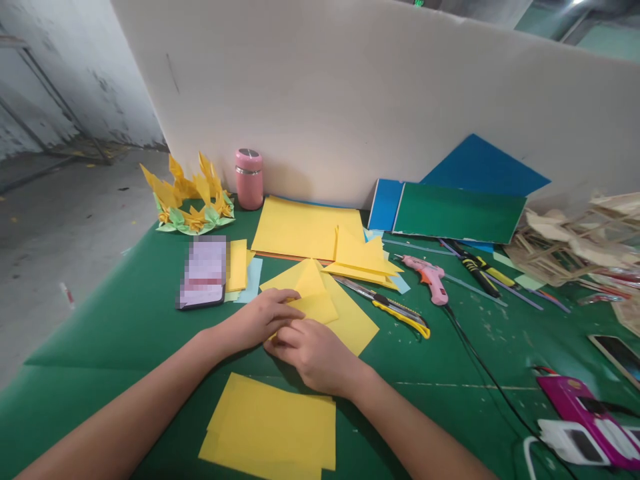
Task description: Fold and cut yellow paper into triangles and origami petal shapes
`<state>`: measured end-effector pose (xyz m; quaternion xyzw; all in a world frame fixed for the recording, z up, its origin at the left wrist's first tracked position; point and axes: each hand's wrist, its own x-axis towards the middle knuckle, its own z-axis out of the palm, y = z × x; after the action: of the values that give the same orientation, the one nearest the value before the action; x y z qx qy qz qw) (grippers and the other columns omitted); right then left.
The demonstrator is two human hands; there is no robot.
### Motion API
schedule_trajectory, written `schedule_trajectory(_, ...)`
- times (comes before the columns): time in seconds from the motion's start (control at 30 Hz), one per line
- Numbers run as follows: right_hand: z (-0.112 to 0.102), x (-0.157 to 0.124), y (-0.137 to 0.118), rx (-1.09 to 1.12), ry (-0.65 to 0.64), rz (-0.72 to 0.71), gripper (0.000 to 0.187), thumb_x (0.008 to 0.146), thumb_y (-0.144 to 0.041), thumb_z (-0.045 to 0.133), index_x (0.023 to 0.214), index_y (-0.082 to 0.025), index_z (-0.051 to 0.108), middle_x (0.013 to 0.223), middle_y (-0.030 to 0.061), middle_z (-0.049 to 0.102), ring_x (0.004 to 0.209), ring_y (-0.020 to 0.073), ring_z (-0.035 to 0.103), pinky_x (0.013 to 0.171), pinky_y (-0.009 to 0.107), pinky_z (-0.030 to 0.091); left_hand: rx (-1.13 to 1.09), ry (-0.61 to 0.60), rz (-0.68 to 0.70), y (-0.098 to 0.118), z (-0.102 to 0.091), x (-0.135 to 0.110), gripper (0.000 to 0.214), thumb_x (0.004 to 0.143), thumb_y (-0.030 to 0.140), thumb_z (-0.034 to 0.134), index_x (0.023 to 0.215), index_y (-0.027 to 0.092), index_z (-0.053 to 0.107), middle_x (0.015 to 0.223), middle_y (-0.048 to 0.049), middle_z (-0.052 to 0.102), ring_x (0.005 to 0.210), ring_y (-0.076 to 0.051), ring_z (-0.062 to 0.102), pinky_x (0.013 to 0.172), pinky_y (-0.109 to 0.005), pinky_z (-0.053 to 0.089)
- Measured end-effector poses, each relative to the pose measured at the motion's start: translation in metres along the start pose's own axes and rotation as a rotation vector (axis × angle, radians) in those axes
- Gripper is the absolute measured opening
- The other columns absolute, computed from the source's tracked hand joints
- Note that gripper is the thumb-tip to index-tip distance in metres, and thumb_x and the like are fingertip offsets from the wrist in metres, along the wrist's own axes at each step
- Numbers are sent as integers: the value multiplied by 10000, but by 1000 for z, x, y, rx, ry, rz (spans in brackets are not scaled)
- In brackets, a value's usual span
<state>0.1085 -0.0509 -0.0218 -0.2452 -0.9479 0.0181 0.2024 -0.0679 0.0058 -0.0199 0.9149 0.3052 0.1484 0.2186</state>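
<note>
My left hand (265, 321) and my right hand (320, 353) meet at a folded sheet of yellow paper (320, 303). The fingers of both hands are bent and pressed together at its near edge. Its near left corner is hidden under them. Beneath it lies another yellow sheet (357, 330), turned at an angle on the green tabletop (150, 347). In front of my hands rest overlapping yellow sheets (273, 427). To the right, a yellow utility knife (395, 313) lies with its blade end against the papers.
Farther back are a yellow paper stack (300, 230), folded yellow pieces (363, 257), a pink flask (249, 180) and a paper-flower crown (193, 200). A phone (205, 273) stands left. A pink glue gun (427, 277) with its cord (490, 373), cutters (480, 270) and a power strip (585, 420) lie right.
</note>
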Motion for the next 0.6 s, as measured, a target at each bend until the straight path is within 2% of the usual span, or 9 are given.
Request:
schedule_trajectory(0.23,2,-3,-3,-26,13,82,267,916,-128,427,1039,-145,664,825,62,622,776,199,486,639,318,385,6,10,3,-2,1,-1,297,932,192,436,1078,209,694,1286,-112,567,1167,-252,546,992,-401,446)
schedule_trajectory(0.4,-13,-30,7,-100,66,310,290,855,-86,430,948,-151,697,725,58,587,678,188,463,590,309,346,26,13,3,-1,1,0,271,926,198,464,1065,209,696,1271,-110,576,1154,-246,553,991,-393,444)
schedule_trajectory(0.53,-25,-59,20,-171,128,505,360,813,-35,415,951,-166,720,734,65,589,691,193,478,602,304,370,32,5,4,0,0,0,277,927,200,463,1082,227,691,1284,-98,568,1155,-241,550,993,-388,441)
schedule_trajectory(0.6,-30,-71,25,-204,140,545,369,817,-30,404,939,-156,729,714,67,584,685,198,484,595,308,379,30,-8,0,0,0,0,281,929,201,459,1087,229,690,1287,-100,564,1154,-242,550,990,-392,442)
